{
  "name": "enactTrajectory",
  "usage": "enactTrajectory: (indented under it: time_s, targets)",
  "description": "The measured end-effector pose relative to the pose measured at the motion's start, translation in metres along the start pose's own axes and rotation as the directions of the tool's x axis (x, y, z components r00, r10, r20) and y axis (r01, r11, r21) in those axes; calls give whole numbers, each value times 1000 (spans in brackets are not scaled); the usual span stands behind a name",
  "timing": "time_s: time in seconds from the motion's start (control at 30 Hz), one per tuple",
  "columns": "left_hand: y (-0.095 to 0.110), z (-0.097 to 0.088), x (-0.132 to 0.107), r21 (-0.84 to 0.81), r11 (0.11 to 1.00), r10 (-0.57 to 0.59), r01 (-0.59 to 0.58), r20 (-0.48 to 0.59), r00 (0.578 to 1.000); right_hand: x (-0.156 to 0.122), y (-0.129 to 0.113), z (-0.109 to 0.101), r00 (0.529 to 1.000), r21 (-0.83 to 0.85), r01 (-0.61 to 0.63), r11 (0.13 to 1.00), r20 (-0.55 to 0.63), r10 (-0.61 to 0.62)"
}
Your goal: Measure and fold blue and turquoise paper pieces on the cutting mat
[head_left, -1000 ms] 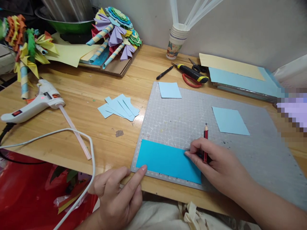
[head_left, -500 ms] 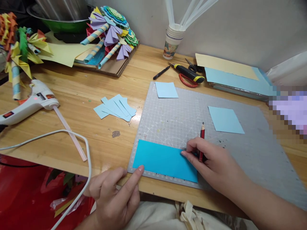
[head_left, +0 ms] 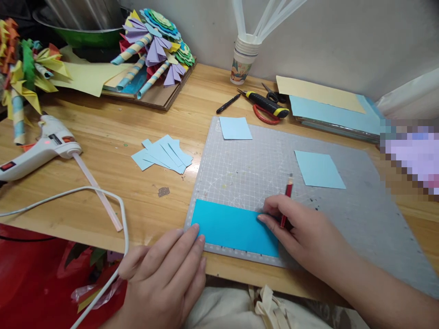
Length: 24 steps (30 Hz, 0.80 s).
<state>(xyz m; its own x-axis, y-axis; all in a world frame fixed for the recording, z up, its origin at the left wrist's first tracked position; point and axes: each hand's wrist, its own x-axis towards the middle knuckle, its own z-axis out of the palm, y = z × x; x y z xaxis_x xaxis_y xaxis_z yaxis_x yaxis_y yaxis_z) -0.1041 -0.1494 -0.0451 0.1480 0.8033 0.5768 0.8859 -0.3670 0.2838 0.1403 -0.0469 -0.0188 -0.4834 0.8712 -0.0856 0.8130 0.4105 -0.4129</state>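
Observation:
A bright blue strip of paper point(head_left: 229, 228) lies along the near left edge of a grey cutting mat point(head_left: 360, 228). My left hand point(head_left: 168, 269) is open, its fingers stretched out and the fingertips resting on the strip's left end. At the other end, my right hand point(head_left: 298, 228) touches the paper's right edge with thumb and index finger. A dark red pencil point(head_left: 287, 196) is held in that hand, its tip pointing up and away. Two light blue paper squares lie on the mat, one square point(head_left: 235, 128) at the far left and another square point(head_left: 320, 169) further right.
Light blue paper pieces point(head_left: 164, 154) overlap left of the mat. A glue gun point(head_left: 51, 146) and its white cable point(head_left: 121, 205) lie further left. Behind the mat are a pen point(head_left: 228, 104), pliers point(head_left: 269, 104), scissors point(head_left: 272, 95), paper cups point(head_left: 241, 68) and stacked paper point(head_left: 329, 114).
My left hand has opened from one pointing finger to several extended fingers on the strip. The pencil leans slightly more. The whole view has shifted a little.

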Motion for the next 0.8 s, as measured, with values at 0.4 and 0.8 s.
enactTrajectory:
  time_s: [0.4,0.8]
  targets:
    - [-12,-5,6,70,982,165,-176,145,976,-25,-48,-24,978,801,57,596,-164,126]
    - [-16,-6,8,34,978,196,-205,183,963,-15,-65,34,998,676,55,735,-24,-53]
